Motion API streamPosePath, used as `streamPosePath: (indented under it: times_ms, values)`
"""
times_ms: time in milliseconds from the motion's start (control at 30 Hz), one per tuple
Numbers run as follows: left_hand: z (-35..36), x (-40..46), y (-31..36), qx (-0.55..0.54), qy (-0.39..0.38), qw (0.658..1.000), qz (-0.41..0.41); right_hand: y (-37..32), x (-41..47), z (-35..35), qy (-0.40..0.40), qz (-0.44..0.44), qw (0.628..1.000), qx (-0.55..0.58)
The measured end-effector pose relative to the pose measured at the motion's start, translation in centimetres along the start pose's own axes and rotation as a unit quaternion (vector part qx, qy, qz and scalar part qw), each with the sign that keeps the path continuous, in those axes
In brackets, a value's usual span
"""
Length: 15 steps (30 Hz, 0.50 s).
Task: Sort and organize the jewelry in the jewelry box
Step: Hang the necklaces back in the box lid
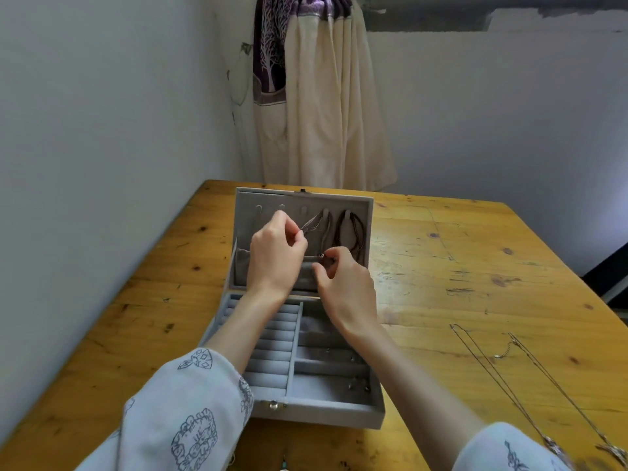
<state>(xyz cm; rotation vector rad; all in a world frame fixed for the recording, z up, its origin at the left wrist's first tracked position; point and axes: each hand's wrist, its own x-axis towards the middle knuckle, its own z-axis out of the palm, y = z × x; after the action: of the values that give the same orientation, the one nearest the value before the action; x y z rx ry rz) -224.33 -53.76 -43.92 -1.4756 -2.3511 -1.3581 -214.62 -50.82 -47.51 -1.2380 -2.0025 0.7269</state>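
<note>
Pinching a thin cord necklace (314,223) at two places, both hands work against the inside of the raised lid (306,198) of the grey jewelry box (319,416). The left hand (277,251) has thumb and forefinger closed on the cord's upper end, just right of its fingertips, below the row of lid hooks. From that pinch the cord runs up and right to a hook, then down to the right hand (346,283), whose fingertips nip the small clasp end just above the lid's pocket (243,266). Beside the right hand's fingers, further right, a dark braided necklace (350,229) hangs from the last hook. Beneath both wrists lies the open tray with its ring rolls (272,338) and dividers. Well off to the right of the hands, two fine chains (503,379) lie on the wooden table (475,266), their pendants blurred at the lower edge. The clasp itself is too small to make out, and the right hand's palm side is hidden. Small studs in the right compartments are barely discernible.
</note>
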Motion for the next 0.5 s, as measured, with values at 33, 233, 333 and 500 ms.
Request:
streamPosePath:
  times_ms: [33,233,333,500]
  values:
    - [0.0,-0.3,-0.3,-0.006,-0.001,1.000,-0.004,0.2,-0.5,0.2,0.003,-0.014,1.000,-0.013]
    - [0.5,-1.1,-1.1,-0.029,0.007,0.999,0.025,1.0,-1.2,1.6,0.097,-0.112,0.980,-0.129]
    - [1.0,-1.6,-1.1,-0.023,0.007,0.999,0.035,1.8,-0.9,2.0,0.141,-0.159,0.960,-0.183]
    - [1.5,-1.5,-1.0,0.005,0.018,0.998,0.052,2.7,0.5,2.0,0.156,-0.183,0.949,-0.204]
